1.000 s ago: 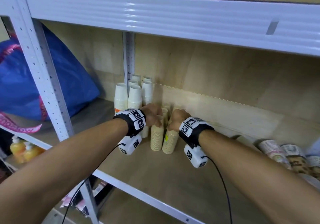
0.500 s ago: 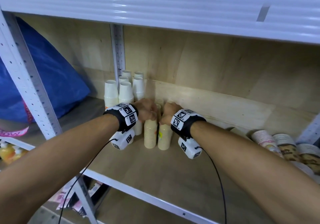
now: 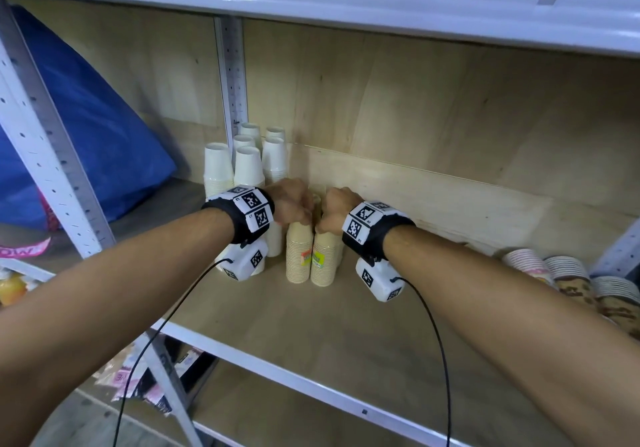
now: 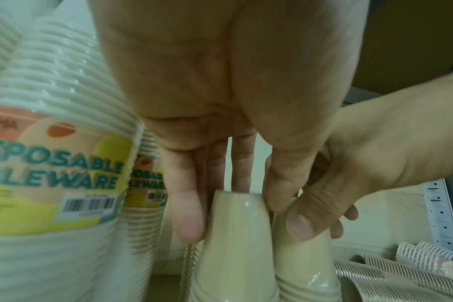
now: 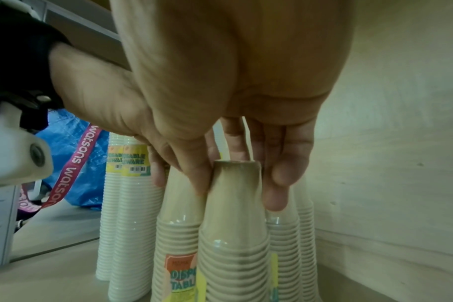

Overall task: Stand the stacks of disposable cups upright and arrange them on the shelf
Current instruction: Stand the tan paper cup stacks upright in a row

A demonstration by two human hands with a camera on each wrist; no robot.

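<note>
1. Since a second ago the two hands have drawn closer together over the beige cups, and the two front stacks, which leaned slightly then, now stand straighter and side by side on the shelf (image 3: pixel 346 336).
2. At the far left, white cup stacks (image 3: pixel 247 169) stand upright in a cluster in the back corner, wrapped in labelled film.
3. The left hand (image 3: pixel 289 201) grips the top of the left beige cup stack (image 3: pixel 298 256); in the left wrist view its fingers (image 4: pixel 189 214) and thumb curl down around the topmost inverted cup.
4. The right hand (image 3: pixel 337 209) grips the right beige cup stack (image 3: pixel 323 259) the same way; its fingers (image 5: pixel 282 173) close around the narrow top.
5. These stacks look light, tall and top-heavy; the film looks glossy, so probably slippery. A hold lower on the ribbed rims would likely steady them better.
6. Far right, patterned cup stacks (image 3: pixel 554 270) lie on their sides, not yet stood up.
</note>
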